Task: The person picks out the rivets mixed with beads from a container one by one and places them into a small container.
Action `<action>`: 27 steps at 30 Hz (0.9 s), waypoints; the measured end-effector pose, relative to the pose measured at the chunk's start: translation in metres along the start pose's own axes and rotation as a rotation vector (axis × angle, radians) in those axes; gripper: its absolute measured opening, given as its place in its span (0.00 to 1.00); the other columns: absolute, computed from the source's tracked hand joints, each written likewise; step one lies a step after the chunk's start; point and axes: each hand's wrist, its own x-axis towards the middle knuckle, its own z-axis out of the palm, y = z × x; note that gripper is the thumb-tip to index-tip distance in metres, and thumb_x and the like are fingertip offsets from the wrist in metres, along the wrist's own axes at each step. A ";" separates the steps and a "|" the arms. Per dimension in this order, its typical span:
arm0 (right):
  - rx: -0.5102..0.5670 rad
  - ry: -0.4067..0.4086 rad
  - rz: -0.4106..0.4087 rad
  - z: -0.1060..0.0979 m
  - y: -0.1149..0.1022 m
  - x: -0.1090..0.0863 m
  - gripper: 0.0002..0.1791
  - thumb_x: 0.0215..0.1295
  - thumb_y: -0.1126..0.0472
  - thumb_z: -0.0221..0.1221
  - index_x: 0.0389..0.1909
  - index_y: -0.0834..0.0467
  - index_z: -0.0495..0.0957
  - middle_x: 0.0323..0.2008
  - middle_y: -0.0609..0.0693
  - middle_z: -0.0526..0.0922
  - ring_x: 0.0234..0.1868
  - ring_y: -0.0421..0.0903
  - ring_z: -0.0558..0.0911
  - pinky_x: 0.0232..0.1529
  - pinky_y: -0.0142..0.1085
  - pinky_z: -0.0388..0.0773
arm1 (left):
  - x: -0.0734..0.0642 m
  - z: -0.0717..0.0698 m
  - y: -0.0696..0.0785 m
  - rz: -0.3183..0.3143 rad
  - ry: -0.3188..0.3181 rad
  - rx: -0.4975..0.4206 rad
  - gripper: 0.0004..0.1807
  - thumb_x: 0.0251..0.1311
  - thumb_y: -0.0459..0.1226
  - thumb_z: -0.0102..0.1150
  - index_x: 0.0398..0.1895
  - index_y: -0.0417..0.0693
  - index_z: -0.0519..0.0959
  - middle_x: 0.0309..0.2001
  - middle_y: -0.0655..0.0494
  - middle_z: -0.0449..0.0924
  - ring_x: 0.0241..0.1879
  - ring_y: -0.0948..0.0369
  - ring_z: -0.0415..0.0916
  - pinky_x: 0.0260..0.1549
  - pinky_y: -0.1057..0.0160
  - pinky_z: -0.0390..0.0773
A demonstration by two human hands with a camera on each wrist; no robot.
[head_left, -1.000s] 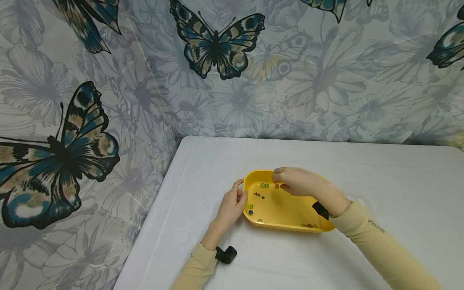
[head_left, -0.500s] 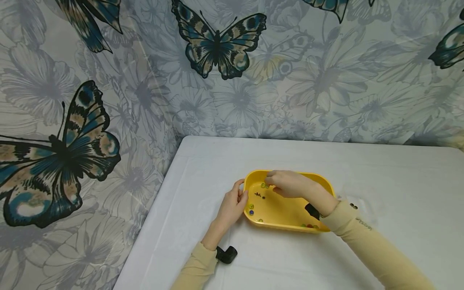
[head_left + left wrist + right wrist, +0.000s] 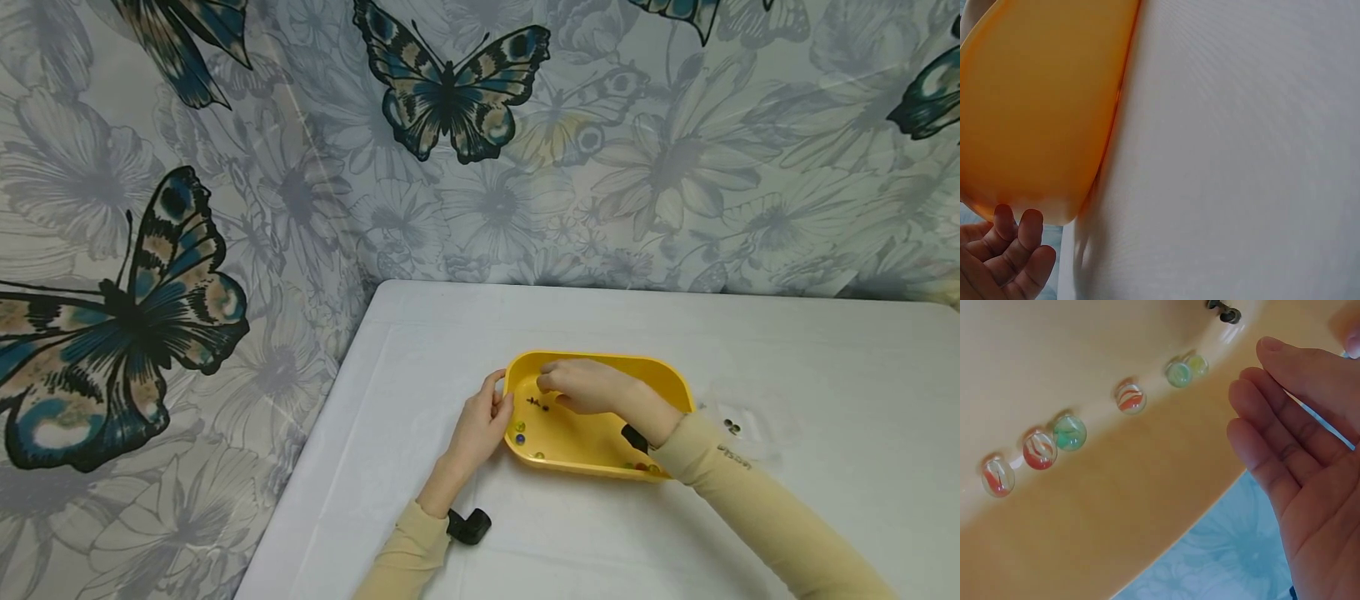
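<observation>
A yellow tray [image 3: 585, 442] holds several glass marbles. My left hand [image 3: 483, 421] holds its left end, with curled fingers [image 3: 1032, 228] against the outer wall in the left wrist view. My right hand [image 3: 588, 385] is over the tray's far left part. In the right wrist view its fingers [image 3: 1250, 434] are loosely bent, and nothing shows between them. Close by, red-swirled marbles [image 3: 1130, 399] and green ones [image 3: 1069, 432] lie along the wall. Small dark pieces [image 3: 534, 402] lie on the tray floor near my right hand; their kind is unclear.
A blue marble [image 3: 520, 439] lies at the tray's left end, and a red one [image 3: 641, 467] near its front right. A clear plastic bag [image 3: 757, 425] with small dark pieces lies right of the tray on the white-covered table [image 3: 600, 533]. Butterfly-patterned walls stand behind and left.
My right hand has moved left along the tray's far side, over the green marbles, now hidden in the head view. The plastic bag has come into sight. My left hand stays put.
</observation>
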 end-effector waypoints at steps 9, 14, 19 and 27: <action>0.005 -0.011 0.013 0.002 0.000 0.004 0.08 0.53 0.76 0.61 0.32 0.63 0.78 0.28 0.51 0.74 0.26 0.41 0.67 0.30 0.30 0.70 | 0.001 0.000 0.001 0.001 0.003 0.001 0.22 0.67 0.37 0.45 0.63 0.42 0.64 0.21 0.60 0.64 0.18 0.68 0.59 0.18 0.71 0.62; 0.006 -0.008 0.013 0.005 -0.001 0.007 0.07 0.54 0.76 0.61 0.31 0.62 0.78 0.27 0.51 0.73 0.26 0.41 0.67 0.30 0.29 0.69 | 0.001 -0.001 0.001 0.000 0.001 -0.003 0.22 0.67 0.37 0.45 0.63 0.42 0.64 0.22 0.60 0.64 0.18 0.68 0.59 0.18 0.71 0.62; 0.012 -0.016 0.013 0.009 0.000 0.010 0.06 0.55 0.74 0.61 0.31 0.61 0.78 0.26 0.49 0.73 0.25 0.41 0.67 0.31 0.29 0.70 | 0.001 -0.001 0.000 0.007 0.000 -0.006 0.21 0.68 0.37 0.45 0.63 0.42 0.64 0.22 0.60 0.64 0.18 0.68 0.60 0.17 0.71 0.62; 0.007 -0.031 -0.001 0.015 0.000 0.014 0.04 0.57 0.73 0.59 0.30 0.62 0.77 0.23 0.48 0.70 0.23 0.40 0.65 0.27 0.28 0.66 | 0.000 0.001 0.000 0.006 0.001 -0.006 0.21 0.68 0.37 0.45 0.63 0.42 0.64 0.22 0.60 0.65 0.19 0.68 0.61 0.18 0.71 0.63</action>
